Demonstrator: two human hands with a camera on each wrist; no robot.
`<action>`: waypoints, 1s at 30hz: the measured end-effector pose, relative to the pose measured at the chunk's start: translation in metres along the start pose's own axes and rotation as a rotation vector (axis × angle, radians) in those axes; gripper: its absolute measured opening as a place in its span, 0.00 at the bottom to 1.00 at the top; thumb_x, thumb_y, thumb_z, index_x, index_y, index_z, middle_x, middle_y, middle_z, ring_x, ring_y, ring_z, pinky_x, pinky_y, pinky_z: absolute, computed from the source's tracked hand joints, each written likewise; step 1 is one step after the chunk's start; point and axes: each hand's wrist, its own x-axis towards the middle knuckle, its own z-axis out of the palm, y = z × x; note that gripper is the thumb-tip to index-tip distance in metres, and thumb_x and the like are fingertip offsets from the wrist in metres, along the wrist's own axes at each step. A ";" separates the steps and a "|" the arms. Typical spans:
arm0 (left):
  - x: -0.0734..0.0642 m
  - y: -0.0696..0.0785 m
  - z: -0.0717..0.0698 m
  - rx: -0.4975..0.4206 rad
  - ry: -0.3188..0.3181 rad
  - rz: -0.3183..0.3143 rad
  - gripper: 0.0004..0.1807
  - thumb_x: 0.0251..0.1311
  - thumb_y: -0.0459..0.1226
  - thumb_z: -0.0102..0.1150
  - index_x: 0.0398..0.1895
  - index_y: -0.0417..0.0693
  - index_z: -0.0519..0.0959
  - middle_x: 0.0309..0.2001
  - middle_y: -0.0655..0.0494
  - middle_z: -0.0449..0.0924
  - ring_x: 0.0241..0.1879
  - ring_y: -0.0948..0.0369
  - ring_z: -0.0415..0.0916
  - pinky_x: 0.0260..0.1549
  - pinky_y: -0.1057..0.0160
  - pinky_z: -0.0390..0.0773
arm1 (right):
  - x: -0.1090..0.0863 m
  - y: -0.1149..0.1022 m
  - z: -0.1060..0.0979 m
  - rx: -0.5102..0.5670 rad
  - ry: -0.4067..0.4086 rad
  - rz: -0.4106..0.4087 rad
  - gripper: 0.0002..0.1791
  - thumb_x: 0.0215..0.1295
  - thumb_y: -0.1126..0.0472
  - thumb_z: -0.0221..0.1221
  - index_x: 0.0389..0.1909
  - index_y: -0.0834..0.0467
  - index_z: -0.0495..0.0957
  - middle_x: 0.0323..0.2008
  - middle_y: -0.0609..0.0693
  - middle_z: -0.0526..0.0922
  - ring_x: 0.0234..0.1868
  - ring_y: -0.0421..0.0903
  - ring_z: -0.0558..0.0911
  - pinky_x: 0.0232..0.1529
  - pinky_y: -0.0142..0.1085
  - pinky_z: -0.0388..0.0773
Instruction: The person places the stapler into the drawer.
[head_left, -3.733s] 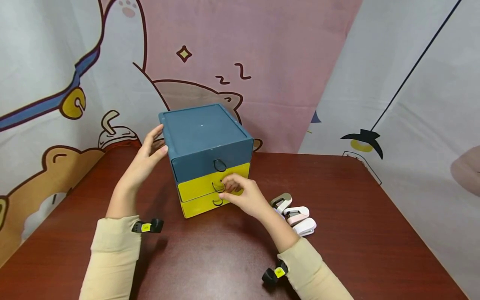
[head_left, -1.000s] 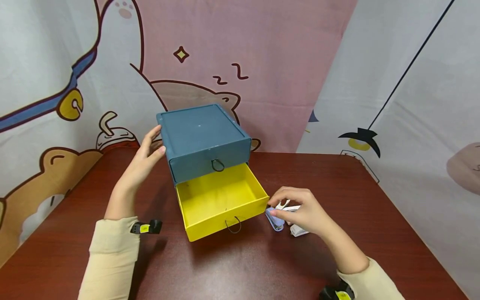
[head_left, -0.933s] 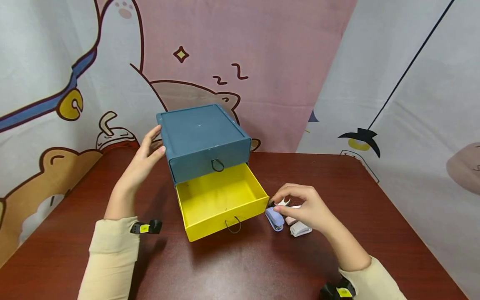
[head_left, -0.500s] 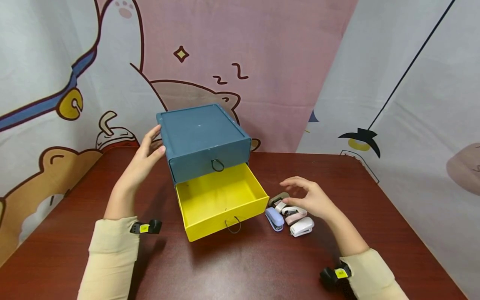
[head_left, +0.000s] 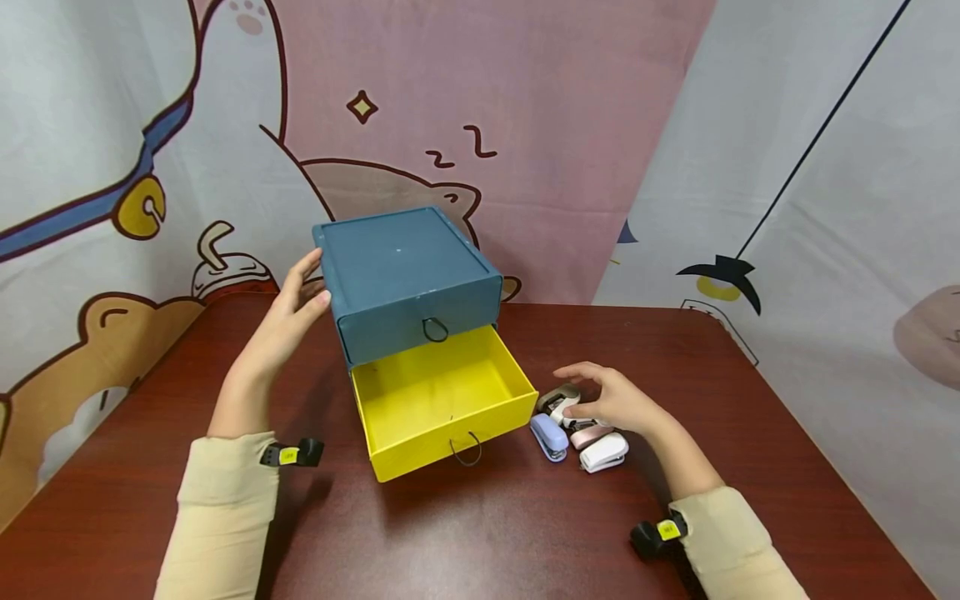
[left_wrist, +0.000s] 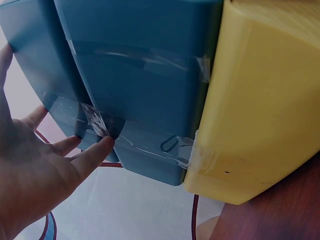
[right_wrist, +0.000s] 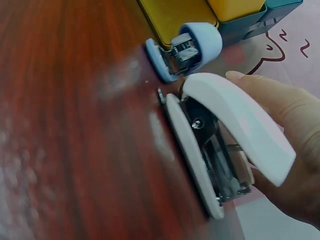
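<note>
My left hand [head_left: 281,321] rests its fingertips on the left side of a blue drawer box [head_left: 408,254]; in the left wrist view, the fingers [left_wrist: 95,155] touch clear tape there. A yellow drawer [head_left: 442,400] with a dark loop handle is pulled out and bare inside. Right of it, my right hand [head_left: 615,400] hovers over a cluster of mini staplers, thumb and fingers apart. The cluster includes a lavender stapler [head_left: 550,437], a white stapler [head_left: 604,452], a pink stapler [head_left: 590,435] and a grey-brown stapler [head_left: 555,396]. The hand partly hides some of them.
Everything stands on a dark red-brown table [head_left: 465,542]. Behind it hangs a cartoon-print cloth [head_left: 562,125]. The pulled-out drawer's front corner reaches close to the lavender stapler.
The yellow drawer, shut in the oldest frame, has been pulled out. My right hand has left it for the staplers and lately shifted slightly left. My left hand has stayed put.
</note>
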 end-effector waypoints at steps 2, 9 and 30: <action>0.000 0.000 0.000 0.002 0.000 0.000 0.36 0.72 0.39 0.44 0.77 0.54 0.40 0.75 0.49 0.39 0.70 0.45 0.46 0.62 0.42 0.54 | 0.001 0.001 0.001 -0.006 -0.019 0.013 0.33 0.53 0.58 0.71 0.61 0.58 0.73 0.55 0.54 0.77 0.52 0.51 0.75 0.50 0.47 0.74; 0.001 0.000 0.000 -0.004 -0.001 -0.006 0.36 0.72 0.39 0.45 0.77 0.55 0.40 0.75 0.50 0.39 0.70 0.46 0.46 0.62 0.42 0.54 | 0.003 0.007 0.007 -0.059 -0.054 0.053 0.34 0.51 0.52 0.72 0.60 0.57 0.75 0.54 0.51 0.77 0.51 0.50 0.73 0.52 0.47 0.70; 0.000 -0.001 0.000 0.002 0.006 -0.001 0.36 0.72 0.39 0.45 0.77 0.54 0.41 0.74 0.49 0.40 0.70 0.45 0.46 0.62 0.43 0.54 | 0.005 0.011 0.013 -0.084 0.041 -0.009 0.24 0.49 0.54 0.73 0.47 0.53 0.79 0.45 0.48 0.79 0.45 0.48 0.75 0.47 0.45 0.72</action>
